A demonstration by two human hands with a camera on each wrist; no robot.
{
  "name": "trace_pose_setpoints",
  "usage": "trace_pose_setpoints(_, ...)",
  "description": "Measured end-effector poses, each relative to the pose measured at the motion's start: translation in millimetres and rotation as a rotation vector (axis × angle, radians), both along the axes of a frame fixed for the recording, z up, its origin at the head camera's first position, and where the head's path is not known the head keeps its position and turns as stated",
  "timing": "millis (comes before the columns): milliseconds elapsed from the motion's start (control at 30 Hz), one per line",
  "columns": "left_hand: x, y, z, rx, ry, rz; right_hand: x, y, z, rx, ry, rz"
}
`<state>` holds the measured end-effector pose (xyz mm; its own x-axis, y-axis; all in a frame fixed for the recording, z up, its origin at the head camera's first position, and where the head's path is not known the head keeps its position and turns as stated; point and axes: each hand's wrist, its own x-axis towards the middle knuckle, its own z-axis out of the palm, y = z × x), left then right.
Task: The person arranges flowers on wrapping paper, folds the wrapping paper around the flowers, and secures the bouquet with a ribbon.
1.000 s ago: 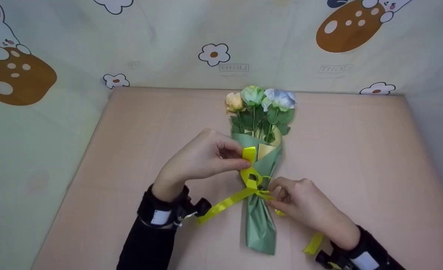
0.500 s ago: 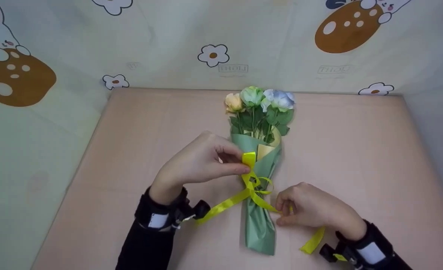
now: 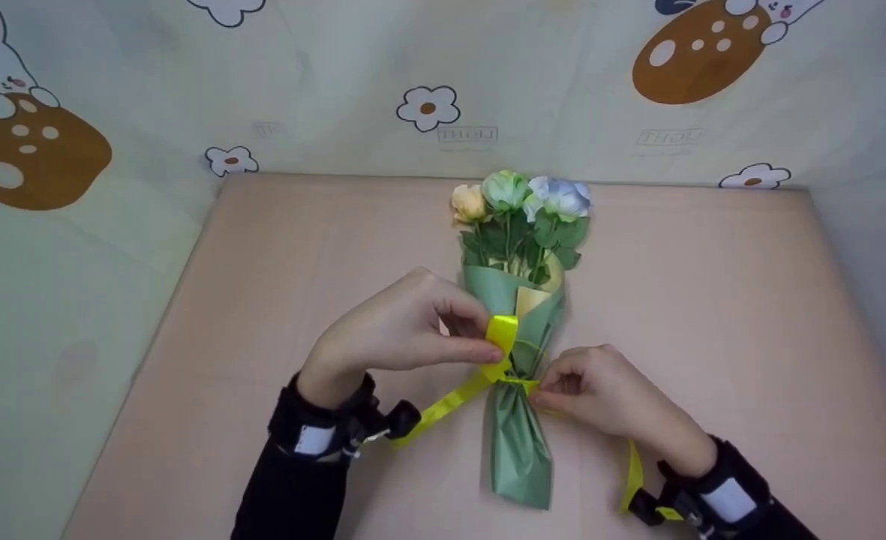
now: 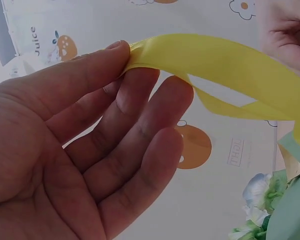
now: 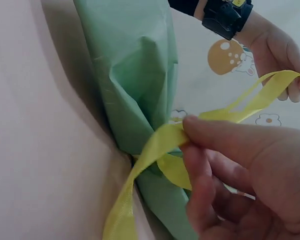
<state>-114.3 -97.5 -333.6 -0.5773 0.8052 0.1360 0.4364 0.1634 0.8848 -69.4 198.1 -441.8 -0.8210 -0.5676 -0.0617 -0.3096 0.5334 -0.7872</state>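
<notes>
A bouquet wrapped in green paper [image 3: 521, 450] lies on the table, its flower heads [image 3: 506, 191] toward the far edge. Yellow ribbon [image 3: 454, 401] goes around the narrow waist of the wrap. Between thumb and forefinger, my left hand [image 3: 405, 322] pinches a raised loop of the ribbon, which arches from the fingertips in the left wrist view. My right hand [image 3: 611, 394] pinches another stretch of ribbon just right of the waist; in the right wrist view that ribbon [image 5: 162, 142] bends over the thumb tip. The ribbon crossing is partly hidden by the fingers.
The pale pinkish tabletop [image 3: 300, 247] carries the bouquet. Behind and to the left hangs a light cloth [image 3: 322, 82] printed with flowers and rabbits. A loose ribbon end [image 3: 632, 476] trails near the right wrist camera [image 3: 645, 506]; another runs toward the left wrist camera [image 3: 403, 418].
My left hand has lowered slightly with the loop. My right hand moved out to the lower right with a ribbon strand, then came back to the bouquet's waist. The bouquet stayed put.
</notes>
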Motion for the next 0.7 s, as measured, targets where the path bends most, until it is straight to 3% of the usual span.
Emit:
trace_pose_setpoints(133, -0.8, 0.8, -1.0, -0.005, 0.008, -0.016, 0.3, -3.1, -2.5, 0.005, 0.005, -0.145)
trace_pose_setpoints(367, -2.4, 1.8, -1.8, -0.023, 0.010, -0.030, -2.3, -6.9, -8.3, 0.108, 0.199, -0.330)
trace_pose_setpoints(467, -2.9, 2.2, -2.4, -0.027, 0.010, -0.036, -3.4, -7.7, -11.6, 0.111, 0.252, -0.351)
trace_pose_setpoints(700, -3.0, 3.6, -3.0, -0.031, 0.012, -0.045, -4.3, -10.0, -18.3, 0.019, 0.301, -0.287)
